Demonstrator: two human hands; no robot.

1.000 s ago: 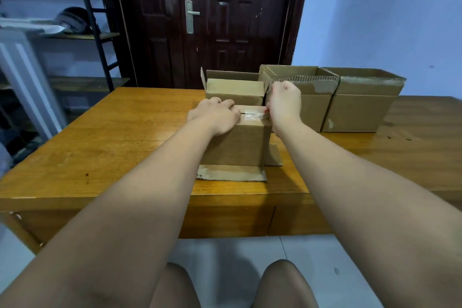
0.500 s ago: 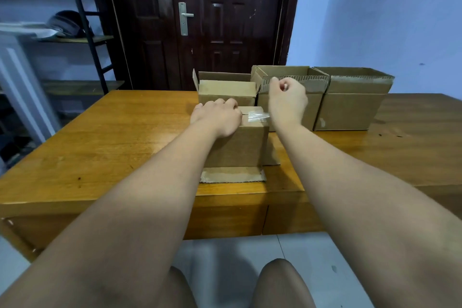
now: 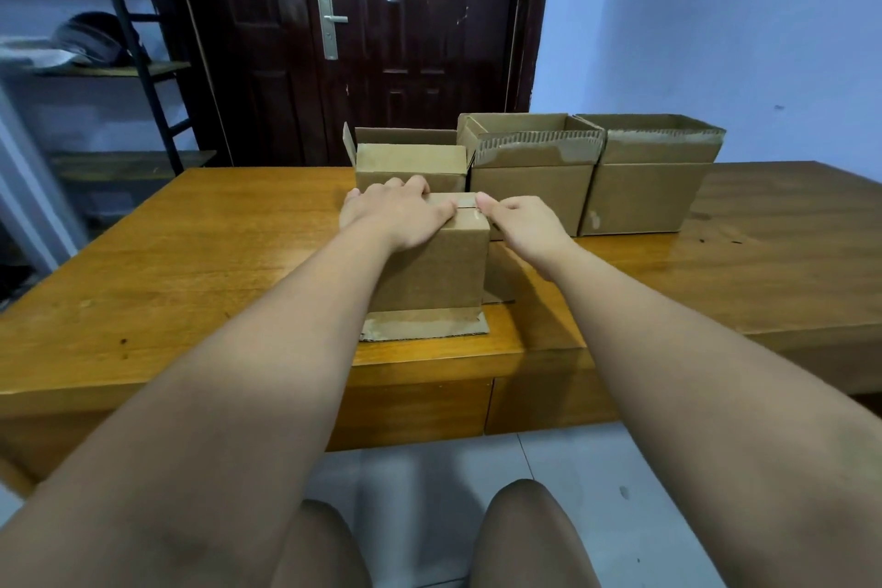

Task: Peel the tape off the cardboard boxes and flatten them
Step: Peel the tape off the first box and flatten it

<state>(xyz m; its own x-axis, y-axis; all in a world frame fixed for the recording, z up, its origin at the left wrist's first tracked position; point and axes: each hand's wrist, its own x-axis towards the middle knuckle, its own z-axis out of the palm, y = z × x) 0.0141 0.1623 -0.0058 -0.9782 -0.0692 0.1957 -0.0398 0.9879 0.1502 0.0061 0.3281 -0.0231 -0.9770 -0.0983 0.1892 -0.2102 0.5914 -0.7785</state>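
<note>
A shelf (image 3: 119, 72) stands far left of the box (image 3: 434, 267), with a dark cap (image 3: 95, 38) on one board. A dark door (image 3: 405, 38) is shut well behind the box, its handle (image 3: 329, 26) up and to the left of the box.

The box stands upright on a wooden table (image 3: 191, 263), near the front edge. Its bottom flap (image 3: 425, 325) lies flat on the table in front of the box and carries a tape strip along the fold.

The left hand (image 3: 396, 215) lies on the left part of the box's top, fingers loose and spread and gripping nothing. Its thumb reaches toward the middle seam.

Clear tape (image 3: 470, 205) crosses the top of the box at its right end, between the two hands.

The right hand (image 3: 520, 224) is at the box's upper right edge with its fingers curled. Its thumb tip meets the tape. Whether it pinches the tape cannot be told, as the fingertips are hidden.

Three open boxes stand in a row behind the box. A low box (image 3: 410, 162) is just behind it, a middle box (image 3: 530, 191) is behind and to the right, and an end box (image 3: 649, 191) is further right, touching the middle box. The top rims of the middle box and the end box show torn tape.
</note>
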